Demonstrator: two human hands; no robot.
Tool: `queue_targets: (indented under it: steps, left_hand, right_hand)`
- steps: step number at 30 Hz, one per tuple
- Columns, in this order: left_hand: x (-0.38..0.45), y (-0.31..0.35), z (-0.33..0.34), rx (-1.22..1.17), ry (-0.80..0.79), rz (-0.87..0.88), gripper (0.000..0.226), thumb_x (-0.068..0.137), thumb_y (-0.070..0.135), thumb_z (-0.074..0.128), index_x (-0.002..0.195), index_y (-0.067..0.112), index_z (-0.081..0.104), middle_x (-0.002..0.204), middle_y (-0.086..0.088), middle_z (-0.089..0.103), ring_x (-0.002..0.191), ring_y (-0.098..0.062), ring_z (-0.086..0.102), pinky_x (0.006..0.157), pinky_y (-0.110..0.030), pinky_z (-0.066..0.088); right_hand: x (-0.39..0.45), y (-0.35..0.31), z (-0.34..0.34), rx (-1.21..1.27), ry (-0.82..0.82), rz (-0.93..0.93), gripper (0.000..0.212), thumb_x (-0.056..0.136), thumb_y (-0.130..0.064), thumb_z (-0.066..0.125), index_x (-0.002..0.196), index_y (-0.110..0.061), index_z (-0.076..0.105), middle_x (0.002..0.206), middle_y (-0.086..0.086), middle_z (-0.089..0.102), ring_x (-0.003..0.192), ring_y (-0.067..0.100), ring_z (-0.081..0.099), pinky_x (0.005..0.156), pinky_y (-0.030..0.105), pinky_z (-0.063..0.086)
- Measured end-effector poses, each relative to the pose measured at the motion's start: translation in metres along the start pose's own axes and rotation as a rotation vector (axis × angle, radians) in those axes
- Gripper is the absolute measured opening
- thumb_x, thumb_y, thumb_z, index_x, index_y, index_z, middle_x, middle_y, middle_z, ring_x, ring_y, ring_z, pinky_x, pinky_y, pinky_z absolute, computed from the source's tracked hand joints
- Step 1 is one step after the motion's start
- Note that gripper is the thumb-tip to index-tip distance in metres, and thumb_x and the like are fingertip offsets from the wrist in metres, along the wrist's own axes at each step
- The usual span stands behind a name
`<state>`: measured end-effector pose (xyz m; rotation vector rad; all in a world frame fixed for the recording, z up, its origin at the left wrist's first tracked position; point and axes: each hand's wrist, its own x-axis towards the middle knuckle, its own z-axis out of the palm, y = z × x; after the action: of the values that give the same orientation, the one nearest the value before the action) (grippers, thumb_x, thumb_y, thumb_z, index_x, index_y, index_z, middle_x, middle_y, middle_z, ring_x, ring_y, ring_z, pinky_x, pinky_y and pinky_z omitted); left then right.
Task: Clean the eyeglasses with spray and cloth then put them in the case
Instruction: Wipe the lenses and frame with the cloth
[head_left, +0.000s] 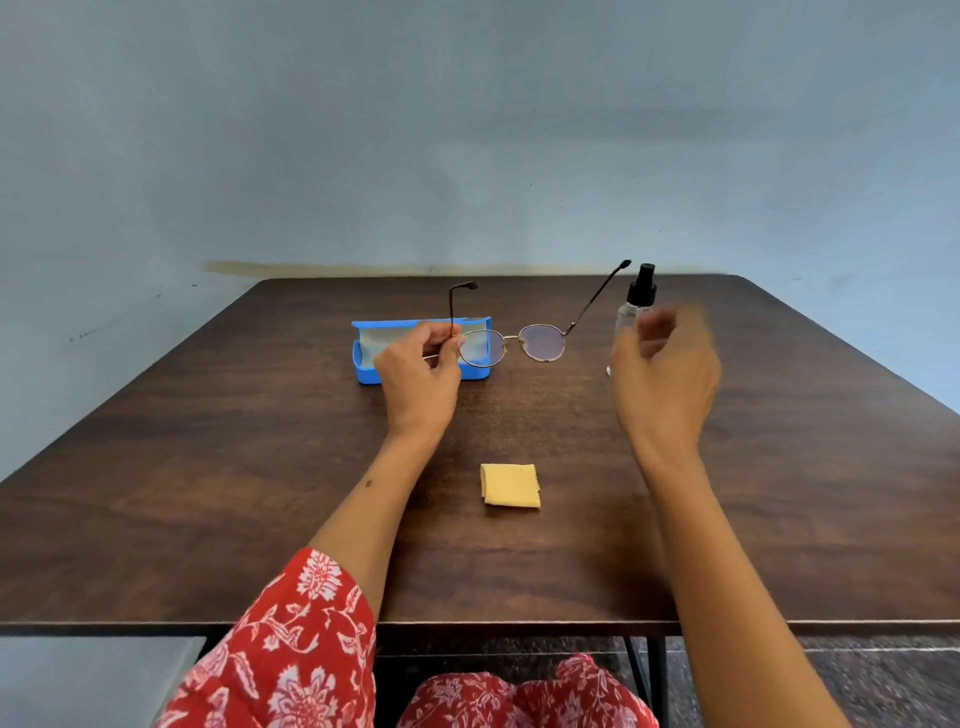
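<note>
Materials I saw from my remote seat

The table (260, 467) looked dark matt wood; the eyeglasses (519, 343) had thin metal rims, the case (371, 371) smooth blue plastic, the cloth (511, 486) soft yellow fabric, the spray bottle (626, 312) clear plastic.

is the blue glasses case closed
No, the blue glasses case lies open on the table, its pale lining showing behind the left hand.
</note>
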<state>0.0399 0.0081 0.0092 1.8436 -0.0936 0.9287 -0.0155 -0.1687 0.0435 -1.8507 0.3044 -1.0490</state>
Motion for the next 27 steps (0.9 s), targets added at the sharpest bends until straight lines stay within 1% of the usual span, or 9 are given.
queue_targets:
  steps: [3, 6, 8, 11, 14, 16, 19, 23, 27]
  left_hand:
    - [0.000, 0.001, 0.000, 0.002, 0.000, -0.002, 0.016, 0.082, 0.009, 0.068, 0.097, 0.011, 0.069, 0.083, 0.012, 0.063, 0.072, 0.006, 0.060, 0.067, -0.004, 0.049]
    - [0.000, 0.001, -0.001, 0.005, 0.000, -0.008, 0.016, 0.082, 0.008, 0.068, 0.097, 0.011, 0.069, 0.082, 0.012, 0.063, 0.072, 0.007, 0.060, 0.067, -0.005, 0.049]
    - [0.001, 0.002, -0.001, -0.001, 0.002, -0.012, 0.016, 0.082, 0.008, 0.068, 0.097, 0.010, 0.069, 0.082, 0.012, 0.063, 0.073, 0.008, 0.060, 0.067, -0.006, 0.050]
    - [0.001, 0.001, 0.000, -0.001, 0.006, -0.007, 0.016, 0.081, 0.007, 0.068, 0.097, 0.010, 0.069, 0.082, 0.013, 0.062, 0.072, 0.009, 0.059, 0.067, -0.004, 0.049]
    - [0.001, 0.001, 0.000, 0.002, 0.003, -0.003, 0.016, 0.081, 0.006, 0.067, 0.097, 0.010, 0.069, 0.082, 0.013, 0.062, 0.072, 0.009, 0.059, 0.067, -0.004, 0.048]
    - [0.001, 0.001, 0.000, 0.003, 0.000, -0.001, 0.016, 0.082, 0.007, 0.067, 0.097, 0.010, 0.069, 0.083, 0.013, 0.062, 0.073, 0.008, 0.059, 0.067, -0.004, 0.049]
    - [0.001, 0.001, -0.001, 0.005, -0.002, 0.003, 0.016, 0.082, 0.007, 0.067, 0.097, 0.010, 0.069, 0.083, 0.012, 0.062, 0.073, 0.006, 0.060, 0.068, -0.005, 0.049]
    - [0.002, 0.001, -0.001, -0.004, -0.001, 0.009, 0.015, 0.082, 0.007, 0.067, 0.096, 0.010, 0.069, 0.083, 0.012, 0.063, 0.074, 0.005, 0.061, 0.069, -0.008, 0.051]
    - [0.002, -0.002, -0.001, -0.022, 0.008, 0.001, 0.011, 0.081, 0.006, 0.068, 0.091, 0.010, 0.070, 0.079, 0.011, 0.064, 0.073, 0.003, 0.063, 0.069, -0.017, 0.054]
  right_hand:
    - [-0.027, -0.009, -0.010, -0.090, -0.444, 0.006, 0.003, 0.079, -0.024, 0.058, 0.082, -0.026, 0.060, 0.072, -0.013, 0.060, 0.079, 0.015, 0.060, 0.075, 0.030, 0.047]
    - [-0.039, -0.012, -0.008, -0.249, -0.911, -0.003, 0.009, 0.080, -0.028, 0.066, 0.088, -0.027, 0.063, 0.078, -0.014, 0.059, 0.085, 0.011, 0.058, 0.079, 0.026, 0.046]
    - [-0.041, -0.013, -0.004, -0.317, -1.069, 0.017, 0.020, 0.081, -0.032, 0.069, 0.098, -0.022, 0.065, 0.089, -0.007, 0.063, 0.090, 0.012, 0.059, 0.080, 0.026, 0.047]
    - [-0.041, -0.017, 0.004, -0.364, -1.169, 0.047, 0.034, 0.077, -0.030, 0.075, 0.107, -0.017, 0.063, 0.105, 0.003, 0.064, 0.099, 0.018, 0.060, 0.090, 0.033, 0.049]
    - [-0.038, -0.023, 0.009, -0.426, -1.259, 0.070, 0.041, 0.073, -0.026, 0.079, 0.109, -0.015, 0.063, 0.105, 0.004, 0.063, 0.102, 0.021, 0.058, 0.091, 0.035, 0.049]
    - [-0.036, -0.028, 0.012, -0.446, -1.318, 0.088, 0.036, 0.073, -0.024, 0.080, 0.104, -0.014, 0.065, 0.091, -0.002, 0.063, 0.093, 0.018, 0.058, 0.077, 0.028, 0.050]
    - [-0.035, -0.030, 0.015, -0.424, -1.356, 0.068, 0.020, 0.071, -0.022, 0.081, 0.086, -0.016, 0.069, 0.070, -0.006, 0.059, 0.074, 0.013, 0.054, 0.058, 0.021, 0.042]
    - [-0.030, -0.022, 0.014, -0.205, -1.328, 0.096, 0.014, 0.069, -0.014, 0.081, 0.072, -0.016, 0.067, 0.065, -0.002, 0.062, 0.065, 0.012, 0.057, 0.058, 0.024, 0.045]
    - [-0.013, -0.015, 0.009, 0.182, -1.336, 0.291, 0.013, 0.077, -0.002, 0.073, 0.084, -0.007, 0.062, 0.064, 0.000, 0.067, 0.058, 0.008, 0.065, 0.049, 0.023, 0.053]
